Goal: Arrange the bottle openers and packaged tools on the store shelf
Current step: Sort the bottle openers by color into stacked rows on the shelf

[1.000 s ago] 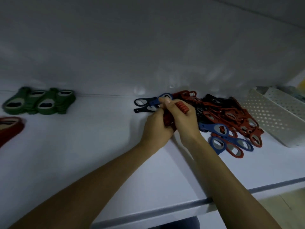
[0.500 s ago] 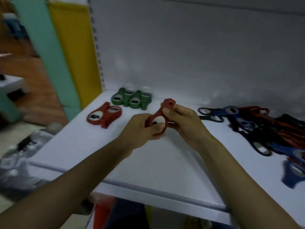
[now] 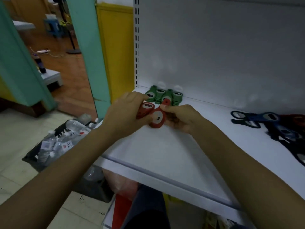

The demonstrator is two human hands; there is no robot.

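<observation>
On the white shelf, my right hand pinches a red bottle opener by its narrow end. My left hand rests curled over a second red opener that lies just to its left. Behind both hands, a row of green openers stands against the shelf's back wall. A heap of blue, black and red openers sprawls at the right edge of the shelf.
The shelf's front lip runs diagonally below my arms. Left of the shelf, a dark crate of water bottles sits on the tiled floor. A teal pillar and a yellow panel stand beside the shelf upright.
Both hands carried a red opener from the heap on the right to the shelf's left end, beside the other red opener and in front of the green ones.
</observation>
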